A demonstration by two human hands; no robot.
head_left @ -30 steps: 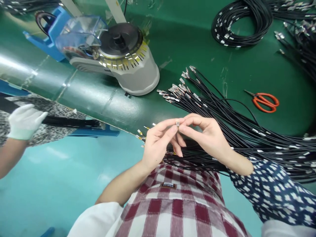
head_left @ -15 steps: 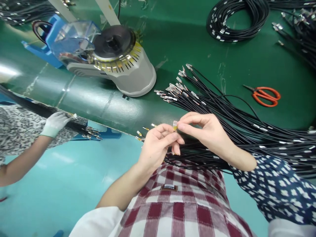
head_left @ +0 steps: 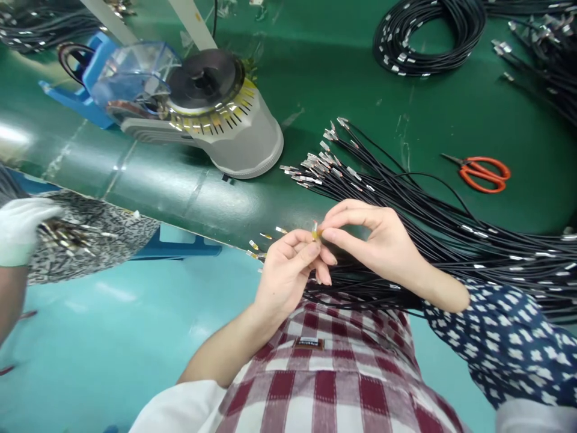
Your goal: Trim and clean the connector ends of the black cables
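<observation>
Between the thumb and fingers of my left hand (head_left: 285, 267), a black cable's connector end (head_left: 315, 231) points up, with yellow tape around it. The thumb and forefinger of my right hand (head_left: 378, 237) are pinched together at the tape, touching that end from the right. Cable ends with yellow tape (head_left: 253, 245) stick out to the left behind my left hand. Beyond my hands lies a bundle of black cables (head_left: 406, 204), its bare metal connectors fanned out to the left. The part of the cable inside my left fist is hidden.
A grey tape dispenser (head_left: 252, 138) with yellow strips around its wheel stands at the left of the green table (head_left: 324, 72). Orange-handled scissors (head_left: 489, 174) lie at right, a coiled cable (head_left: 383, 45) behind. At far left, a co-worker's gloved hand (head_left: 22, 225) holds cable ends.
The connector end has turned, its bright face no longer showing, and my right fingertips have shifted slightly left with it. The co-worker's gloved hand and cables have moved left.
</observation>
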